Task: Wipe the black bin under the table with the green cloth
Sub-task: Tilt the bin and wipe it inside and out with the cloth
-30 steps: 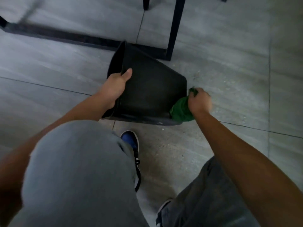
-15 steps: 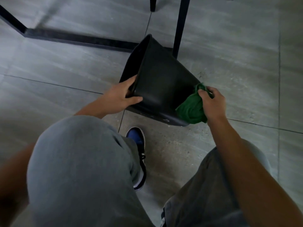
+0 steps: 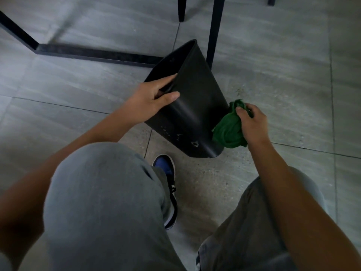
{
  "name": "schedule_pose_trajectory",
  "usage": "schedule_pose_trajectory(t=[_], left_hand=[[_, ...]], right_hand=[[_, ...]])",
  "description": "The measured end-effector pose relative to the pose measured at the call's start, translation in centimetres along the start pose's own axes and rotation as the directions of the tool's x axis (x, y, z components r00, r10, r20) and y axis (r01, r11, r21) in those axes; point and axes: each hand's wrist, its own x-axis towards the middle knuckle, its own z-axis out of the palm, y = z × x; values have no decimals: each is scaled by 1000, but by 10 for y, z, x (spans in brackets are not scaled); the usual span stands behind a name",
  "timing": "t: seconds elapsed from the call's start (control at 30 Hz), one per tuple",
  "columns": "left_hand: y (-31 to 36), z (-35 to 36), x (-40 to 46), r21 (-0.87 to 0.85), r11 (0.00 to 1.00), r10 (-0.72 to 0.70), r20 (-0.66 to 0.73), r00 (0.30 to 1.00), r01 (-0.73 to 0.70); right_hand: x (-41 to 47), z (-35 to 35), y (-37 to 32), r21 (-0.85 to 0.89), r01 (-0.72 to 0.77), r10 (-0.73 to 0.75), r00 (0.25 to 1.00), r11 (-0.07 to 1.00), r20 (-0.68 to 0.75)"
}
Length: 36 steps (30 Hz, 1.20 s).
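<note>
The bin [image 3: 192, 106] lies tipped on the tiled floor [image 3: 283, 61] beside a black table leg [image 3: 214, 30], its mouth pointing away and its base toward the person's knees. The left hand [image 3: 150, 100] grips the rim — fingers curled inside the opening, thumb flat along the outer wall. The right hand [image 3: 252, 122] is clenched round the bunched cloth [image 3: 228, 132], which touches the bin's right side near the base.

The step in hand looks like wiping the outer wall. To do it well, the left hand should keep the rim firmly braced so the bin does not roll or skid under pressure. The cloth is balled up tight — spreading it flatter under the palm would likely cover more of the surface with each pass. Long strokes from base to rim, with the bin turned a little between passes, should reach the side now facing the floor. Some specks show near the base; those may need firmer rubbing.
</note>
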Motion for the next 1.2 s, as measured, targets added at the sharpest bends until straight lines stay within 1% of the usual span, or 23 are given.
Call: schedule_pose_trajectory(t=[0.07, 0.13, 0.17, 0.27, 0.37, 0.43, 0.53, 0.63, 0.67, 0.73, 0.77, 0.8, 0.83, 0.9, 0.93, 0.97, 1.0, 1.03, 1.07, 1.1, 1.2], left_hand=[[-4, -2, -1, 99, 995, -28, 132, 991, 15], [-9, 3, -5, 207, 978, -86, 278, 957, 28], [-11, 6, -7, 243, 969, -108, 314, 943, 30], [-6, 9, -8, 280, 960, -80, 296, 952, -6], [8, -2, 8, 240, 970, -15, 259, 966, -49], [22, -8, 33, 285, 957, -11, 216, 976, -52], [43, -9, 66, 361, 930, -14, 229, 973, -72], [43, -3, 79, 384, 921, -24, 227, 974, -67], [42, -1, 79, 383, 922, -18, 206, 978, -64], [38, -2, 79, 385, 923, -25, 119, 993, -23], [33, -6, 79, 363, 932, -50, 64, 997, 23], [28, -11, 78, 305, 950, -84, 21, 996, 74], [22, -18, 75, 206, 972, -116, 11, 993, 111], [14, -30, 59, -17, 992, -119, 107, 987, 122], [11, -34, 47, -54, 992, -100, 165, 981, 110], [9, -36, 35, -22, 993, -111, 211, 971, 118], [7, -36, 24, 33, 989, -151, 230, 962, 148], [4, -35, 15, 59, 979, -202, 219, 954, 194], [2, -32, 7, 40, 972, -236, 190, 953, 233], [-1, -30, 2, -12, 965, -256, 154, 954, 261], [-9, -17, -3, -249, 920, -298, 54, 953, 302]], right_hand=[[-2, 0, -1, -9, 8, -7, 1000, 1000, 17], [-7, 2, -2, -41, 28, -26, 999, 999, 32], [-9, 3, -3, -57, 34, -32, 999, 998, 41], [-17, 4, -8, -86, 59, -52, 996, 995, 73], [-22, 1, -21, -27, 83, -80, 991, 996, 104], [-26, -1, -32, 31, 100, -103, 987, 995, 126], [-28, -2, -41, 97, 116, -128, 984, 989, 127], [-30, -5, -43, 116, 132, -145, 984, 984, 108], [-30, -7, -43, 121, 132, -144, 985, 984, 98], [-31, -11, -43, 116, 131, -141, 986, 985, 87], [-31, -12, -42, 110, 130, -140, 986, 985, 89], [-31, -13, -41, 105, 132, -142, 986, 986, 93], [-32, -15, -40, 101, 133, -143, 985, 986, 94], [-33, -21, -36, 88, 133, -141, 986, 987, 90], [-32, -25, -35, 85, 126, -133, 988, 988, 81], [-32, -29, -36, 97, 110, -117, 991, 989, 66], [-30, -32, -37, 119, 91, -97, 994, 989, 47], [-29, -36, -38, 141, 74, -78, 997, 987, 23], [-27, -38, -39, 159, 65, -65, 998, 985, -5], [-26, -41, -40, 173, 59, -55, 998, 983, -31], [-20, -47, -40, 175, 19, -8, 998, 984, -61]])
